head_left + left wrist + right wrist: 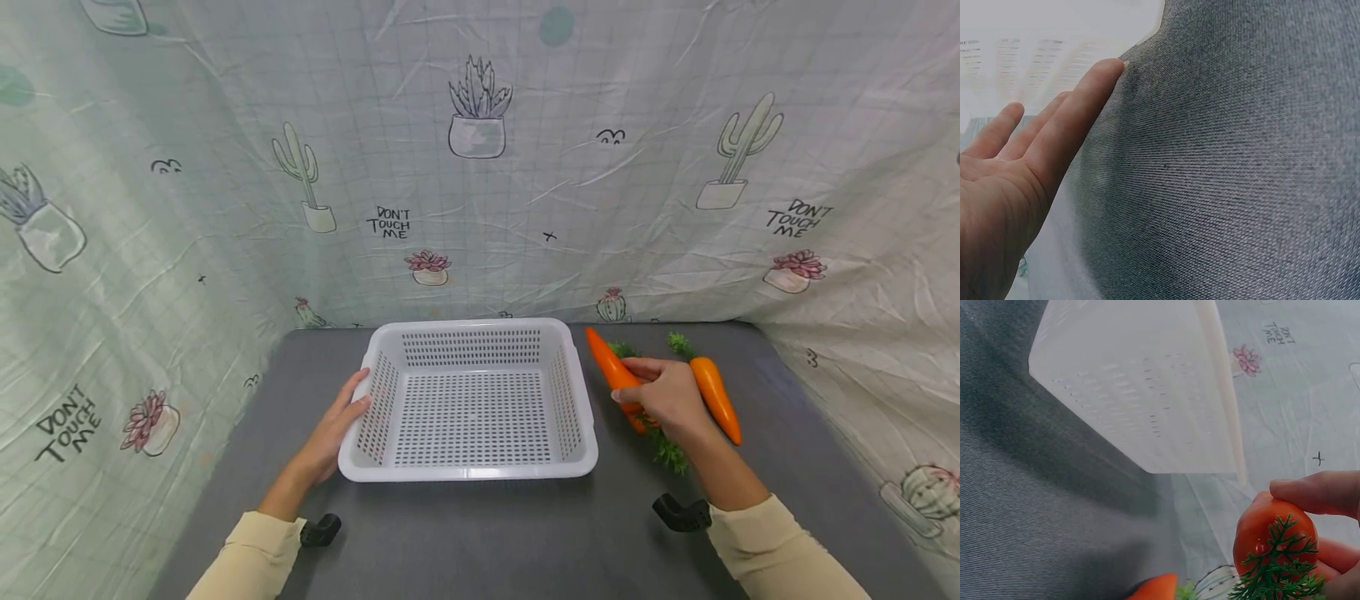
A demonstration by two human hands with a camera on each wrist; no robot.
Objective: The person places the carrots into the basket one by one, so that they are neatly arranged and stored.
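Head view: right hand [671,398] is pinching a tapered orange plastic-looking carrot [606,357], smoothness risking slips; left hand [330,433] is lying straight-fingered.

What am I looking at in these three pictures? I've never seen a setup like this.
There's no machine here, just a person's bare left hand and right hand. The wide picture comes from a camera worn on the head, looking forward and down; the two close ones come from cameras worn on each wrist. On the grey surface stands a white basket full of small holes. The left hand touches its left side. To its right, the right hand holds an orange carrot; another carrot lies further right. Printed cloth hangs behind.
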